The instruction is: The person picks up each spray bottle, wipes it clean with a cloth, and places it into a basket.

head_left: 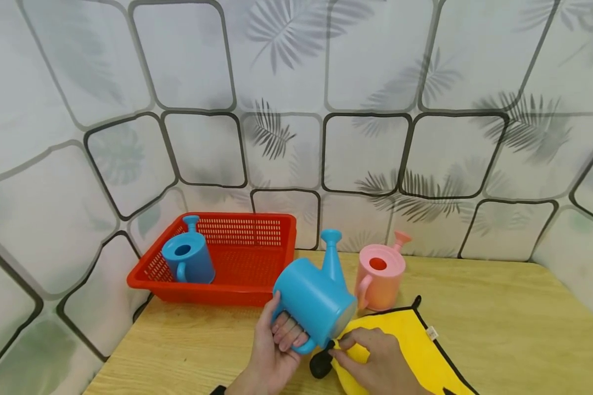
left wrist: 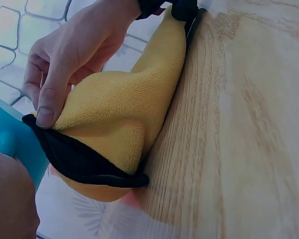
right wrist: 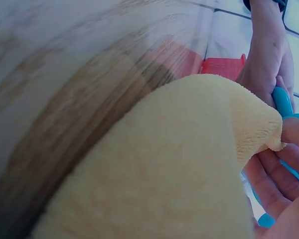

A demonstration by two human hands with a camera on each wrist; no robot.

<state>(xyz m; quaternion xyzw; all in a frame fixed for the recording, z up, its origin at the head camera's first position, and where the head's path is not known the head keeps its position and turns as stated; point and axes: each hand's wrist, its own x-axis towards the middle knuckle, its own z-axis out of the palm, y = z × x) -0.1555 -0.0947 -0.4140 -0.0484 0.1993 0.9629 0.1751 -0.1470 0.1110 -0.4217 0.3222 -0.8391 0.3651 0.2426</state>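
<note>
My left hand (head_left: 279, 343) grips the handle of a blue watering can (head_left: 311, 299), which is tilted with its spout up and its base turned to the right. My right hand (head_left: 375, 356) pinches the edge of a yellow cloth (head_left: 415, 340) with black trim, right beside the can's base. In the left wrist view the thumb presses on the trimmed edge of the cloth (left wrist: 109, 104), and a fold of it hangs down. The right wrist view has the cloth (right wrist: 179, 149) bulging up in front of the right fingers (right wrist: 269, 184).
A red basket (head_left: 217, 293) stands at the back left with another blue watering can (head_left: 195, 263) inside. Behind the cloth stands a pink watering can (head_left: 382, 280). All are on a wooden table (head_left: 514, 318), with a patterned curtain (head_left: 365, 153) behind.
</note>
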